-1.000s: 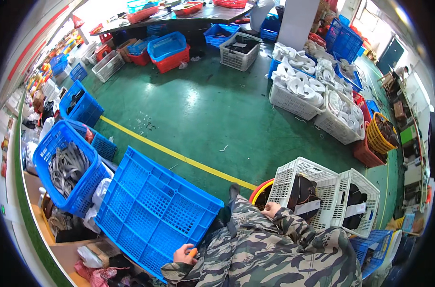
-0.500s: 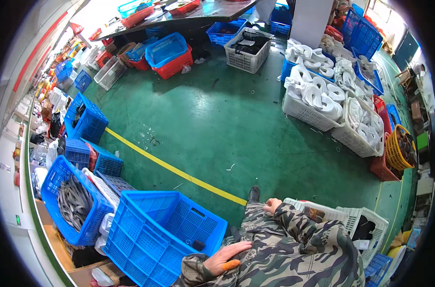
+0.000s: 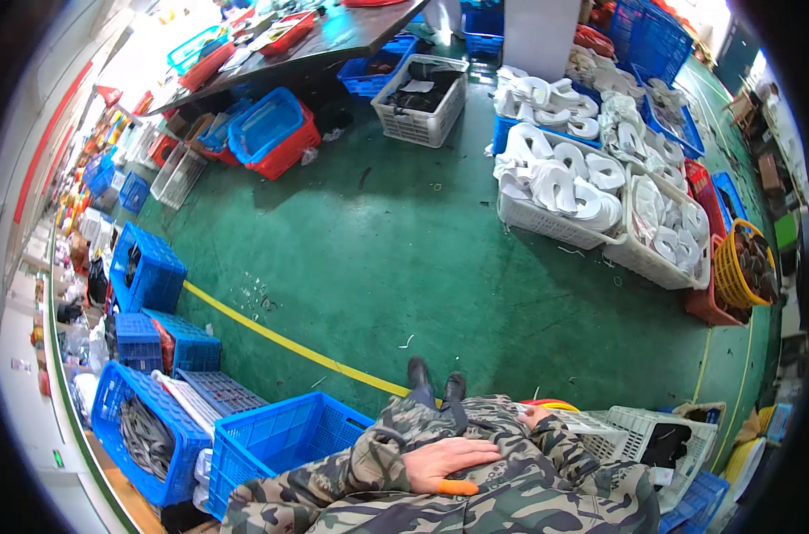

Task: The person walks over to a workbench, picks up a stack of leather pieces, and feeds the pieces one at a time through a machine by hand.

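Note:
My left hand (image 3: 451,463) lies flat across the front of my camouflage clothing (image 3: 511,481), fingers stretched out, holding nothing. An orange cover sits on its thumb. My right hand (image 3: 535,416) is low at my right side, close to a white crate (image 3: 591,433) and a red and yellow rounded rim (image 3: 558,405). Its fingers are small and partly hidden, so I cannot make out a grip. Just left of my left arm stands a large blue crate (image 3: 244,445). Two dark shoes (image 3: 454,386) show on the floor below me.
A blue basket of grey strips (image 3: 105,392) leans at the left. White crates of white curved pieces (image 3: 547,218) stand at the right, beside a yellow basket (image 3: 734,267). A dark table (image 3: 333,36) and a crate of black items (image 3: 422,129) are ahead. A yellow line (image 3: 280,336) crosses the green floor.
My view has shifted, and the second shoe now shows. My left hand has moved away from the blue crate onto my front. My right hand has drawn back to my right side.

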Demonstrator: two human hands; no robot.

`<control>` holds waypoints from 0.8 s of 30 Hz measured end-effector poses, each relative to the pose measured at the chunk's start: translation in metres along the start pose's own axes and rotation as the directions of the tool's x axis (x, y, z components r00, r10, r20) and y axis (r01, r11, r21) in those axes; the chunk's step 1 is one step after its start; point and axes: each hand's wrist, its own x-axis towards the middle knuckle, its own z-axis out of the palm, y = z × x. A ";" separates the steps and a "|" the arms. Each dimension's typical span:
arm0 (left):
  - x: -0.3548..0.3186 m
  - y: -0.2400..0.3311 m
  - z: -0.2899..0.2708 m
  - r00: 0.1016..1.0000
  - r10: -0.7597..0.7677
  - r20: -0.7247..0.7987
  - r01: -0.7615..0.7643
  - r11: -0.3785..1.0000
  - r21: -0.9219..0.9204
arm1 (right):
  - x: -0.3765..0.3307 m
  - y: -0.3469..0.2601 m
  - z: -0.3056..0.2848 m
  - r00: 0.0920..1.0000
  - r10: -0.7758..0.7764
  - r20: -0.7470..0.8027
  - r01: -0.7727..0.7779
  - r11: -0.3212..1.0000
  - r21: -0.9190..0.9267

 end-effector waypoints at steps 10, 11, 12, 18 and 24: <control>0.141 -0.013 -0.084 0.868 0.207 0.451 -0.181 0.978 -0.100 | 0.021 -0.004 -0.015 0.960 0.184 -0.210 -0.035 0.825 0.565; 0.155 -0.016 -0.097 0.853 0.193 0.486 -0.179 0.981 -0.074 | 0.027 0.014 -0.006 0.944 0.247 -0.220 -0.054 0.772 0.633; 0.163 -0.026 -0.112 0.862 0.154 0.484 -0.158 0.987 -0.032 | 0.024 0.002 -0.018 0.945 0.248 -0.215 -0.039 0.735 0.677; 0.234 -0.046 -0.164 0.781 0.067 0.620 0.057 0.982 -0.178 | 0.009 -0.013 -0.073 0.899 0.294 -0.323 0.007 0.731 0.682; 0.304 -0.049 -0.184 0.761 0.004 0.649 0.220 0.939 -0.264 | -0.002 -0.035 -0.144 0.837 0.418 -0.353 -0.086 0.738 0.670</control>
